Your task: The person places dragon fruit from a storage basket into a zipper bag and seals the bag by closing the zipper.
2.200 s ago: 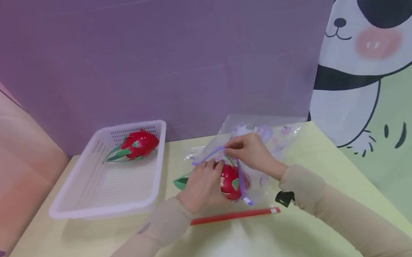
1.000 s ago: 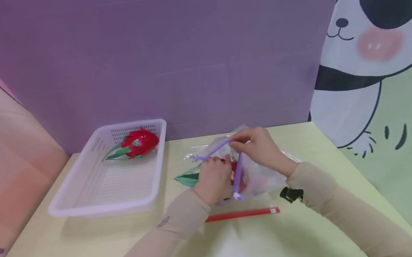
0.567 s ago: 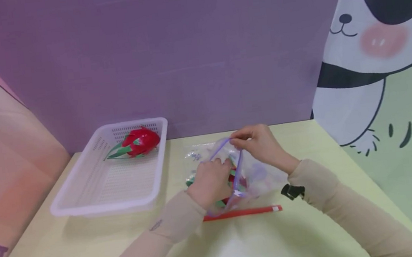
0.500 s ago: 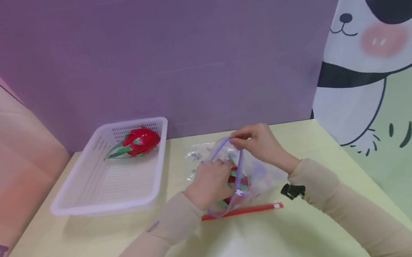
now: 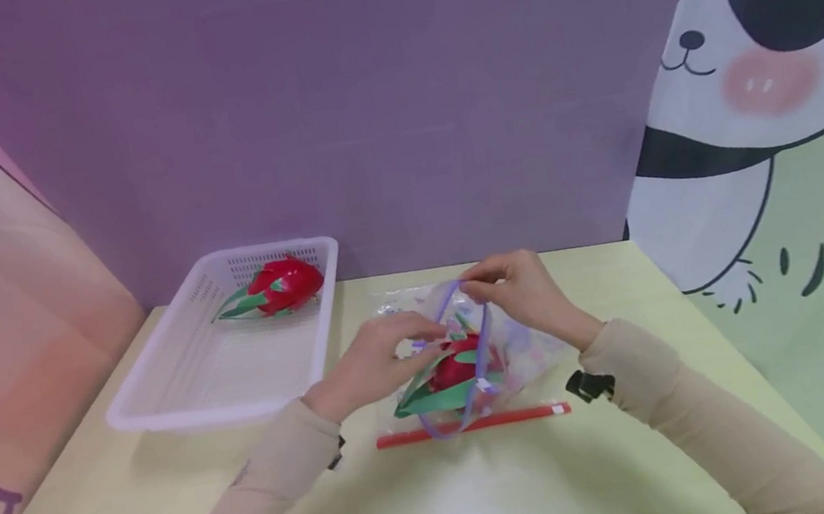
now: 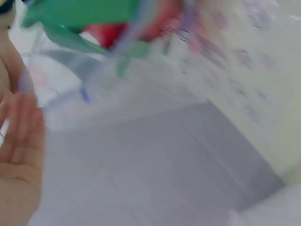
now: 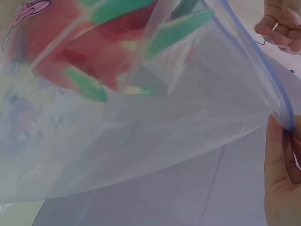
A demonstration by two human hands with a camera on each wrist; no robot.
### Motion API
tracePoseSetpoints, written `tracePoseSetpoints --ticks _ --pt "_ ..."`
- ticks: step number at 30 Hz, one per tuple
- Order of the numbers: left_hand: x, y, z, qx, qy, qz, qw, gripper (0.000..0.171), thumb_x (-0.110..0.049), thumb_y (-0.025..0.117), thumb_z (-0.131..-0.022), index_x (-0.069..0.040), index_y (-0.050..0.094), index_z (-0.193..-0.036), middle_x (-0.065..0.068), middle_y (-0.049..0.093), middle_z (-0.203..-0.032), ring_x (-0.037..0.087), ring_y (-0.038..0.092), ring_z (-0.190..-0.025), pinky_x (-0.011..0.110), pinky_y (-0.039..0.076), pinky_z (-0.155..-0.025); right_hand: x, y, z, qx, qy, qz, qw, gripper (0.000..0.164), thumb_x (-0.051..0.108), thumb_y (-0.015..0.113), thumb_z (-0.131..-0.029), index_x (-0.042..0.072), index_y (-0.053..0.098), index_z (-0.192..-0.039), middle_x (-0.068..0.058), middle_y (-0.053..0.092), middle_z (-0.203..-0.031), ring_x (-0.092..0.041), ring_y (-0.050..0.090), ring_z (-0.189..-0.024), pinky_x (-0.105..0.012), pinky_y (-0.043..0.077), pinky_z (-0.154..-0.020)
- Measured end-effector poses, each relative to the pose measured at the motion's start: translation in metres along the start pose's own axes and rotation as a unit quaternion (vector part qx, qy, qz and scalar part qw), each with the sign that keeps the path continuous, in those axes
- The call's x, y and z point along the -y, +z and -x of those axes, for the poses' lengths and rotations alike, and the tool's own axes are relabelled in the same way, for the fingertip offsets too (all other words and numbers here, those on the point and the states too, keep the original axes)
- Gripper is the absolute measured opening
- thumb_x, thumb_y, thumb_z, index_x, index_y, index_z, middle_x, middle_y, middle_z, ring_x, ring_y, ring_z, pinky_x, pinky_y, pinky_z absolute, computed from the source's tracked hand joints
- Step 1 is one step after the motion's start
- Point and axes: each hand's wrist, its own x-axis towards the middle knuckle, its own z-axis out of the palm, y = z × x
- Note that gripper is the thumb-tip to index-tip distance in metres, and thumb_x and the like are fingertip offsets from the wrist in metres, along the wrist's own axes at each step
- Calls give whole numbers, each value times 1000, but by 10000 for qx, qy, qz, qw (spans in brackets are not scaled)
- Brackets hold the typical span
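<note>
A red toy dragon fruit [image 5: 456, 370] with green leaves sits in the mouth of a clear zip bag [image 5: 530, 345] edged in purple. Its leafy end points left and sticks out past the purple zip. My right hand [image 5: 519, 289] pinches the top of that edge and holds the mouth apart; the pinch shows in the right wrist view. My left hand [image 5: 374, 361] is just left of the fruit, fingers extended and thumb apart, gripping nothing. Whether its thumb touches a leaf, I cannot tell. In the left wrist view its fingers [image 6: 23, 122] look straight, and the fruit is blurred.
Another clear bag with a red zip strip [image 5: 401, 440] lies flat beneath the fruit. At left stands a white slotted basket [image 5: 221, 415] holding a second dragon fruit [image 5: 290, 285]. A purple backdrop [image 5: 398, 124] rises behind the pale table [image 5: 483, 501].
The dragon fruit has gone rightward, partly into the bag's mouth. My left hand has let go of it and drawn back left. My right hand still holds the purple edge.
</note>
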Motion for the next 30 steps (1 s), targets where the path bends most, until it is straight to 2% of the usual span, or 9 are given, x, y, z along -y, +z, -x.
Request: tracePoseSetpoints --ticks 2,5,9,12,14,19,24,30 --pt "11 -3 5 -439 322 -16 9985 23 -7 67 -82 -8 67 -104 3 69 -98 13 65 -88 26 53 -80 -1 0 0 -18 -20 28 10000 14 15 65 -85 8 72 -94 -6 70 -80 -14 61 -68 -27 50 -59" --pt "27 1 10 -764 551 -404 9947 24 -4 70 -78 -7 68 -101 3 69 -95 14 64 -88 27 53 -80 -4 -1 1 -21 31 5 10000 14 15 64 -85 8 72 -95 -8 70 -82 -15 60 -69 -28 50 -61" --pt "43 15 12 -749 1043 -862 9880 29 -5 75 -71 -4 68 -99 5 68 -97 18 64 -91 26 53 -81 -5 -1 1 -25 93 -74 9999 15 15 64 -86 8 72 -96 -12 70 -84 -16 60 -70 -28 51 -62" --pt "50 25 12 -768 1457 -1062 9806 27 -4 76 -70 -3 69 -96 6 67 -97 18 64 -92 24 52 -82 -5 -1 1 -60 123 -146 9998 15 15 64 -85 7 72 -96 -12 70 -85 -16 61 -70 -28 51 -62" --pt "52 30 11 -848 1601 -1152 9767 25 -2 77 -69 -3 70 -93 6 68 -95 18 65 -90 23 53 -81 -6 0 1 -86 127 -171 9997 15 14 65 -85 7 72 -95 -11 70 -85 -16 62 -70 -28 51 -62" --pt "57 35 6 -1065 1602 -1228 9736 17 1 74 -71 -4 72 -87 4 68 -88 15 65 -83 21 53 -77 -11 0 0 -134 207 -232 9994 15 13 65 -84 6 72 -96 -10 71 -84 -15 63 -70 -26 51 -61" --pt "60 36 5 -1413 1527 -761 9751 10 2 69 -76 -4 69 -84 4 65 -82 14 63 -77 18 53 -73 -17 0 0 -131 375 -305 9987 18 13 65 -85 5 70 -99 -11 70 -91 -16 66 -74 -26 53 -66" --pt "62 35 4 -1883 1436 -378 9708 7 1 68 -77 -3 67 -82 6 64 -80 15 62 -75 18 52 -72 -30 -3 4 54 768 -681 9947 22 14 64 -85 4 68 -105 -13 69 -100 -24 67 -84 -29 55 -74"
